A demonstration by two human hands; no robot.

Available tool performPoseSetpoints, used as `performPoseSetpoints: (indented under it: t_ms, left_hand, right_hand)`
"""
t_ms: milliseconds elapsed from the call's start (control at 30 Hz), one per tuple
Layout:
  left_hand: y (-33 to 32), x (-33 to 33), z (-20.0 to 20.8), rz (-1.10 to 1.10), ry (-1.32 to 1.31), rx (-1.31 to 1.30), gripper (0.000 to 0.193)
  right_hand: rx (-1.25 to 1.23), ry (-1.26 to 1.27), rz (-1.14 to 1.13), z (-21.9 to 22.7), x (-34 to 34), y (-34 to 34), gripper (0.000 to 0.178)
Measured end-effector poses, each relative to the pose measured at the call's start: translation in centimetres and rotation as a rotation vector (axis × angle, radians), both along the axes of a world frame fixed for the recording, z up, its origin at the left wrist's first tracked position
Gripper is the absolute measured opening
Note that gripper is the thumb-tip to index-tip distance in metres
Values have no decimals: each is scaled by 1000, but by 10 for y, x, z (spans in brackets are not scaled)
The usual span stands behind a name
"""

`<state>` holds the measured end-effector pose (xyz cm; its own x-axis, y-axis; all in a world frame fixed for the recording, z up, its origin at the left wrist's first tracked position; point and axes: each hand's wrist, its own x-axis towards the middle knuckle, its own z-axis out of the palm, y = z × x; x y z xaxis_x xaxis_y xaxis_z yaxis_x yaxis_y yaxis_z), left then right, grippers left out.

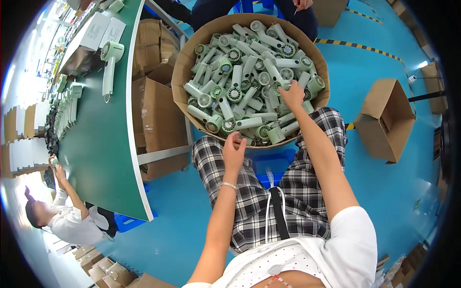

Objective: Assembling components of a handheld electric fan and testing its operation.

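Note:
A large, roundish cardboard bin (178,91) stands before my knees, filled with a jumble of pale green handheld fans (236,77). My right hand (292,97) reaches into its right side. Its fingers are closed around one handheld fan (273,72), whose handle slants up and left from my fingertips. At the near rim of the bin is my left hand (233,152), with its fingers bent and drawn together. A small see-through piece shows beside its fingertips; whether they hold anything is hard to make out.
To the left, a green-topped table (103,144) carries a lone fan (109,67), a row of fans and white boxes. A co-worker (72,216) sits at it. Another person's legs (254,8) are behind the bin. An open carton (384,120) lies to the right on the blue floor.

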<state>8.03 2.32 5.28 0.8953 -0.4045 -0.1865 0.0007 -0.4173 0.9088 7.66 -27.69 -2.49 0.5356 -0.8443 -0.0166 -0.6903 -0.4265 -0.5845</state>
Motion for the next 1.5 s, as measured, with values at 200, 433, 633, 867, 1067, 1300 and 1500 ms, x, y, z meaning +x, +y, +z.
performPoseSetpoints:
  t_ms: [200,433,633,867,1067,1300,1500]
  left_hand:
    - [4,1,27,86,-330,4,41]
    - [-2,-8,99,-345,9,-194,43]
    - [2,-75,100,-419,888,-600,37]
    - [26,-105,101,41,822,-635,31]
    - [20,-107,107,67,721,-690,29]
    - [23,-111,110,71,286,-460,33]
    - [18,-113,103,120,312,-539,37]
  right_hand:
    - [106,-197,380,108,-18,0,59]
    - [404,86,1002,234,-64,38,60]
    - [542,136,930,233,-81,70,41]
    - [792,-673,381,176,-171,140,33]
    - [643,-668,484,167,-177,192,47]
    - [740,-610,477,175,-176,172,27]
    - [1248,-720,377,162,-171,177,18]
